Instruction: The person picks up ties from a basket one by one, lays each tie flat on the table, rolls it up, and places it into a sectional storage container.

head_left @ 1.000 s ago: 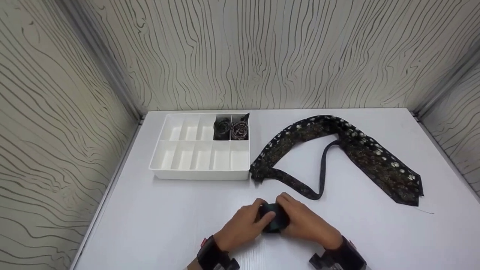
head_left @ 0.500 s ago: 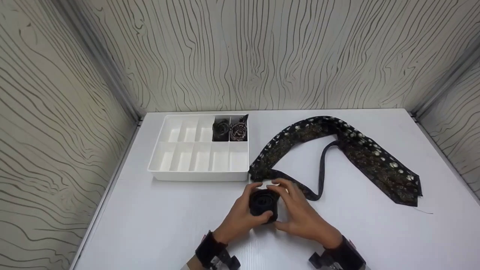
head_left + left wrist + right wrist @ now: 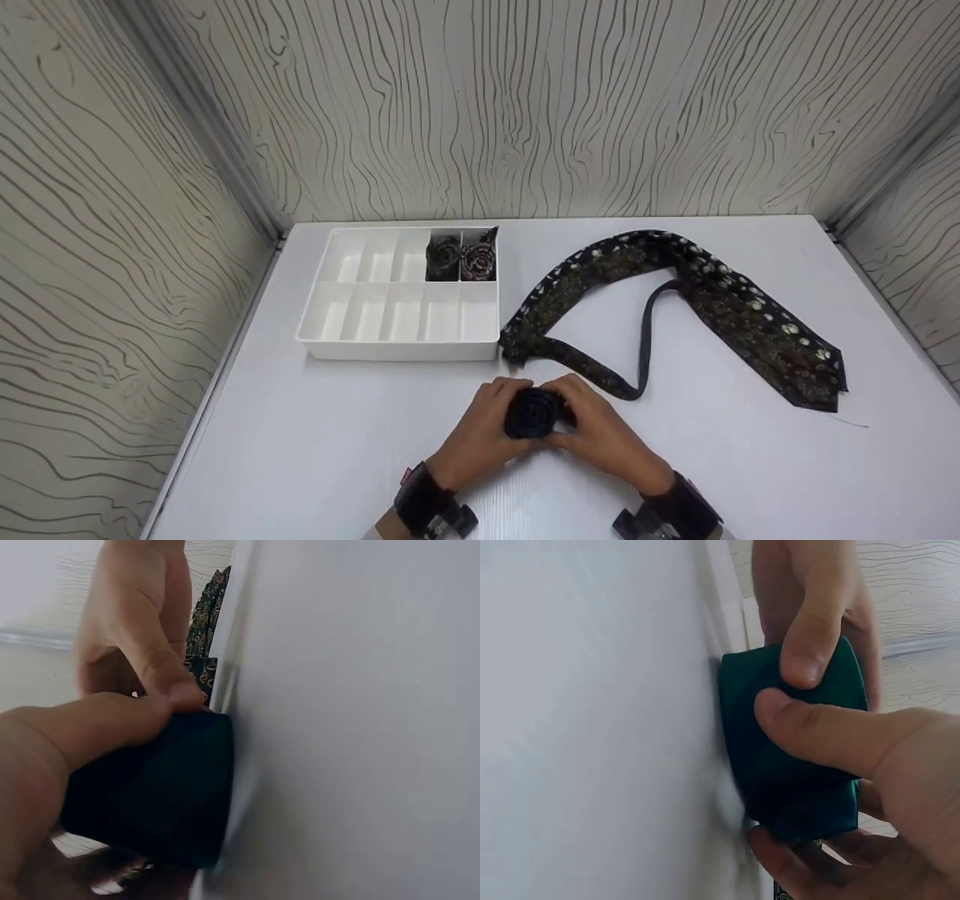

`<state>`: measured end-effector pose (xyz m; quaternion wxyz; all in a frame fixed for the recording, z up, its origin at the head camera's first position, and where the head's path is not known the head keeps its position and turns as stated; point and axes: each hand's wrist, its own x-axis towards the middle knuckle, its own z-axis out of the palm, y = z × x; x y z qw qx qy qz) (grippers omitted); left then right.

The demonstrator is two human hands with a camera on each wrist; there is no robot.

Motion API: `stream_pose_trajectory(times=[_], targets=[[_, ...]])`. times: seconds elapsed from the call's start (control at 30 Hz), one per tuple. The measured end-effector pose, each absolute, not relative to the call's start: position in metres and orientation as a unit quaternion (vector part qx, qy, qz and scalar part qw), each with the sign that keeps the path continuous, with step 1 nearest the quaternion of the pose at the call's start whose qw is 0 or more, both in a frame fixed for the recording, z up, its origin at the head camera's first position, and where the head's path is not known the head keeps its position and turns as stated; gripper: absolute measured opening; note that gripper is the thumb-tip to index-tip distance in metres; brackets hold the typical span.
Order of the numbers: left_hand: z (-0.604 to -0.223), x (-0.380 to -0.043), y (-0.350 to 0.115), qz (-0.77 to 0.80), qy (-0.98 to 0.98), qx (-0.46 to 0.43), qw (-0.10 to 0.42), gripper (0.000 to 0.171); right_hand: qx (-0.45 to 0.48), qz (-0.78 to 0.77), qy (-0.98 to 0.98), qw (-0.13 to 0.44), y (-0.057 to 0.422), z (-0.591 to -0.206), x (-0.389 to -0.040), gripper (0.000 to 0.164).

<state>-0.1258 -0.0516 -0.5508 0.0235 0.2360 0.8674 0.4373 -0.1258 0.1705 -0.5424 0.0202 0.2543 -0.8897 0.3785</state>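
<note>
Between both hands is a dark teal necktie (image 3: 531,414) wound into a roll, its spiral end facing up in the head view. My left hand (image 3: 480,427) grips the roll's left side, fingers curled behind it. From the other side my right hand (image 3: 604,435) holds it, thumb near the front. In the left wrist view the smooth side of the rolled necktie (image 3: 165,787) stands close over the white table. The right wrist view shows both thumbs pressed on the rolled necktie (image 3: 795,799), with a loose end layered at its lower edge.
Behind the hands on the left stands a white divided tray (image 3: 405,350). Two of its back right compartments hold a dark rolled tie (image 3: 443,259) and a brownish patterned rolled tie (image 3: 478,261). A long floral necktie (image 3: 750,322) lies looped on the right, touching the tray's corner.
The roll has been turned from its side to spiral end up, and moved slightly. The right hand's fingers have closed in from a wider spread. Tray and floral necktie stay put.
</note>
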Motion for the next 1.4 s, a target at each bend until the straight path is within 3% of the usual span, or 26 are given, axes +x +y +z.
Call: stream_pose_trajectory(times=[0.17, 0.3, 0.4, 0.63, 0.8, 1.07, 1.4], targets=[[-0.547, -0.124, -0.049, 0.403, 0.890, 0.212, 0.005, 0.057, 0.272, 0.397, -0.876, 0.028, 0.166, -0.543, -0.125, 0.064], [-0.546, -0.125, -0.052, 0.416, 0.886, 0.204, -0.010, 0.052, 0.282, 0.435, -0.855, -0.001, 0.166, -0.541, -0.126, 0.063], [-0.541, -0.126, -0.060, 0.431, 0.879, 0.202, -0.020, 0.051, 0.276, 0.465, -0.841, -0.019, 0.167, -0.538, -0.131, 0.057], [-0.507, -0.140, -0.082, 0.451, 0.863, 0.210, -0.086, 0.048, 0.189, 0.486, -0.853, 0.031, 0.156, -0.527, -0.158, 0.036], [-0.482, -0.158, -0.101, 0.464, 0.858, 0.184, -0.122, 0.052, 0.143, 0.500, -0.854, 0.003, 0.129, -0.521, -0.183, 0.023], [-0.457, -0.201, -0.123, 0.469, 0.865, 0.119, -0.135, 0.056, 0.109, 0.471, -0.875, -0.010, 0.095, -0.519, -0.214, 0.037], [-0.447, -0.260, -0.152, 0.464, 0.875, 0.034, -0.136, 0.050, 0.080, 0.486, -0.869, -0.054, 0.088, -0.521, -0.221, 0.040]])
